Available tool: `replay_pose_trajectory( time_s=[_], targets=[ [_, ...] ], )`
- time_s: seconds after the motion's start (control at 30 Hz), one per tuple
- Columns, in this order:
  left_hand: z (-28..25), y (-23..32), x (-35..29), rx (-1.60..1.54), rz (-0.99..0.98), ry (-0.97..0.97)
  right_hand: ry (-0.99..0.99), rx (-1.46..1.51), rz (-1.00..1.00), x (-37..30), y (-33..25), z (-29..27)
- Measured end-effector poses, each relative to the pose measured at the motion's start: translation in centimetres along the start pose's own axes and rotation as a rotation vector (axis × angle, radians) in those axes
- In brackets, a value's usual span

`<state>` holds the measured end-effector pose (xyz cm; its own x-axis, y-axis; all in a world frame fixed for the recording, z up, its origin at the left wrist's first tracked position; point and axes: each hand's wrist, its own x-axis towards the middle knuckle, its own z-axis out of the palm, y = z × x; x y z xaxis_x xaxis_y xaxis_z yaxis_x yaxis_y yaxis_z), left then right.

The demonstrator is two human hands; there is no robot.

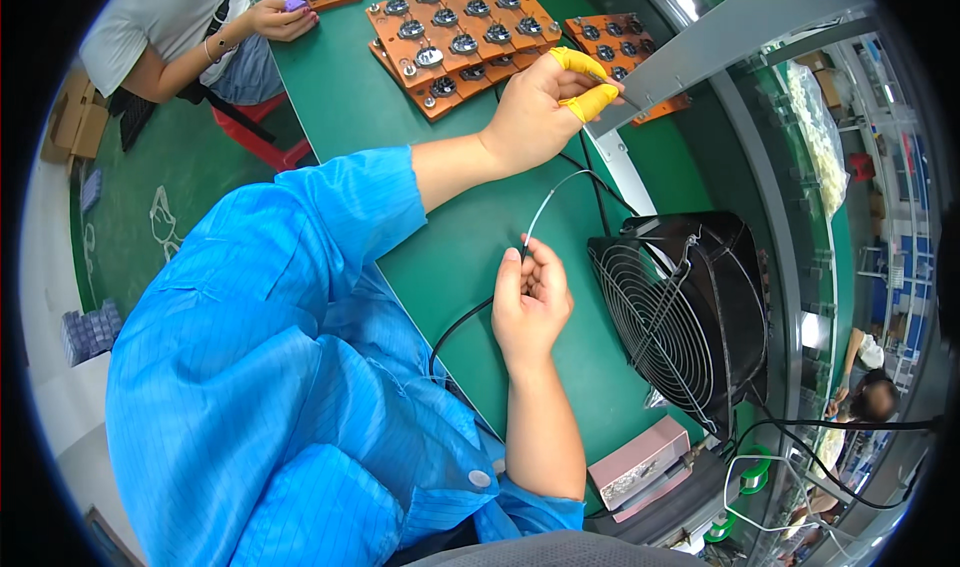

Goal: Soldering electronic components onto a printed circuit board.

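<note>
My left hand (545, 107), with yellow finger cots (588, 101) on its thumb and forefinger, reaches across the table beside a grey metal upright. The thumb and finger pinch together; what lies between them is too small to make out. Nearer to me, my right hand (532, 302) is closed on a black cable (462, 319). A pale, slender end (541, 210) of it stands up past the fingertips and bends toward the right. Beyond my left hand, an orange board (450, 42) carries rows of round metal parts and rests on a second such board.
A black fan (690, 312) with a wire guard stands at right on the green table (440, 252). Near it are a pink metal box (645, 467) and green wire spools (755, 472). Another orange board (605, 35) lies behind. A co-worker (170, 32) sits at far left.
</note>
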<state>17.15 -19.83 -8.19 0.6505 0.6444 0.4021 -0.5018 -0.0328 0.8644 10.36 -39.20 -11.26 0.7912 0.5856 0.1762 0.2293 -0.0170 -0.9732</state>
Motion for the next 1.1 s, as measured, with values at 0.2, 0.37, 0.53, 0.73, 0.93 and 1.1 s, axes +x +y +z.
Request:
replay_pose_trajectory(
  time_s=[0.2,0.37,0.53,0.73,0.93,1.1],
  targets=[
    [-0.3,-0.4,-0.2,0.402,-0.054,-0.116,-0.003,0.008,-0.015,0.0,0.1,0.0],
    [0.0,-0.3,-0.5,0.523,-0.036,-0.164,-0.002,0.024,-0.027,0.0,0.2,-0.1],
    [-0.2,-1.1,-0.7,0.746,0.256,-0.242,0.003,0.027,-0.033,-0.1,0.4,-0.1],
    [-0.5,-1.2,-0.7,0.728,0.234,-0.29,-0.001,0.036,-0.02,-0.1,0.3,-0.1],
    [-0.8,-1.4,-1.1,0.817,0.145,-0.613,-0.013,0.018,-0.016,-0.1,0.4,-0.2],
    [-1.0,-1.5,-1.2,0.926,0.222,-0.724,-0.006,0.038,-0.006,-0.1,0.4,-0.2]
  ],
)
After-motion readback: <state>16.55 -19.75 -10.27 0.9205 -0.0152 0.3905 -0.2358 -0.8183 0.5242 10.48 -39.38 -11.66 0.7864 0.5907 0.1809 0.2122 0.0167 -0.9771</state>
